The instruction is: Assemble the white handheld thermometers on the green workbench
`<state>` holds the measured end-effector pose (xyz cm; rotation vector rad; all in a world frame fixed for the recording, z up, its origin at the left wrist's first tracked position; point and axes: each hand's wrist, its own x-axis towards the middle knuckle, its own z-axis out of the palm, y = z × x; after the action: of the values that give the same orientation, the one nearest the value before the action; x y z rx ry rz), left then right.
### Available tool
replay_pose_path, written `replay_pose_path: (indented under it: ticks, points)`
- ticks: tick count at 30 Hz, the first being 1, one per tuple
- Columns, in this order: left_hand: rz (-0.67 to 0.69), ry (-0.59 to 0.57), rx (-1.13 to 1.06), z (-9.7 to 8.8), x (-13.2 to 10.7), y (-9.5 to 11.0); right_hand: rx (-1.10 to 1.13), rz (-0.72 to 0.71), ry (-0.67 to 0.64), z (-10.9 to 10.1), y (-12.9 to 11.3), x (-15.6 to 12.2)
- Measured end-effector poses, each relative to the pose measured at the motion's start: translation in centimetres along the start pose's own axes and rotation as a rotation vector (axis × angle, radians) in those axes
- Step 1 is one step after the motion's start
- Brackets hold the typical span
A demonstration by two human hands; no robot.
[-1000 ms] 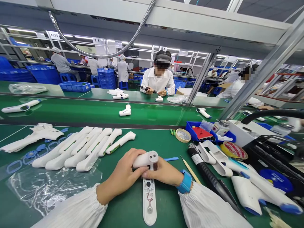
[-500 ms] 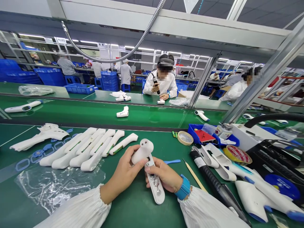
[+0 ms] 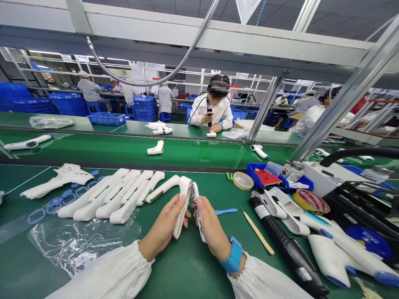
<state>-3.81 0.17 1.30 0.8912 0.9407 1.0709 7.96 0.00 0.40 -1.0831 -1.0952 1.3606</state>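
My left hand is closed around one white plastic housing half of a gun-shaped thermometer. My right hand grips the other housing half, with small electronic parts and wires along its inner side. Both halves stand upright above the bench, inner sides facing each other. They lean close at the top and spread apart lower down. Just left of my hands lies a row of white thermometer housings, several with green strips showing.
A clear plastic bag lies front left. On the right are a blue stick, a wooden-handled pick, a black electric screwdriver, a tape roll and white thermometers. Beyond runs a green conveyor; a co-worker sits opposite.
The housing halves, earlier held overlapping and tilted with the electronics facing up, are now apart, upright and face to face. Thermometers on the conveyor have shifted left. The co-worker's held tool is lower.
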Motion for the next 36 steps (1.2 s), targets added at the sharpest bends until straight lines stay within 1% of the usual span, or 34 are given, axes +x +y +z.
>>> replay_pose_path:
  ticks: [4, 7, 9, 13, 16, 20, 26, 30, 32, 34, 36]
  points:
    - [0.056, -0.028, -0.137, -0.2, 0.2, 0.1, 0.100, -0.013, -0.085, 0.4, -0.6, 0.3]
    - [0.068, -0.042, -0.180, -0.4, 0.4, 0.2, 0.032, -0.027, -0.081, 0.0, -1.0, 0.7]
    - [0.059, -0.055, -0.181, -0.4, 0.5, 0.3, -0.006, -0.012, -0.075, -0.4, -1.1, 0.9]
    - [0.059, -0.106, -0.170, -0.1, 0.3, 0.1, 0.004, 0.004, -0.109, -0.8, -1.3, 1.1]
    - [0.082, -0.127, -0.160, 0.1, 0.3, 0.0, -0.040, -0.020, -0.080, -0.8, -1.2, 1.1]
    - [0.092, -0.123, -0.121, 0.1, 0.3, 0.0, -0.084, -0.064, -0.055, -0.8, -0.8, 1.1]
    - [0.096, -0.111, -0.074, 0.3, 0.2, -0.2, -0.057, -0.107, -0.032, -0.7, -0.7, 1.2]
    - [0.126, -0.053, 0.019, 0.5, 0.0, -0.6, -0.023, -0.084, -0.044, -0.5, -0.5, 1.3]
    - [0.146, -0.060, 0.125, 0.5, -0.2, -0.6, -0.034, -0.091, -0.043, -0.5, -0.5, 1.3]
    - [0.149, -0.098, 0.264, 0.6, -0.4, -0.3, -0.105, -0.137, -0.029, -0.8, -0.6, 1.4]
    - [0.133, -0.107, 0.385, 0.7, -0.6, 0.1, -0.214, -0.219, -0.006, -1.2, -0.8, 1.6]
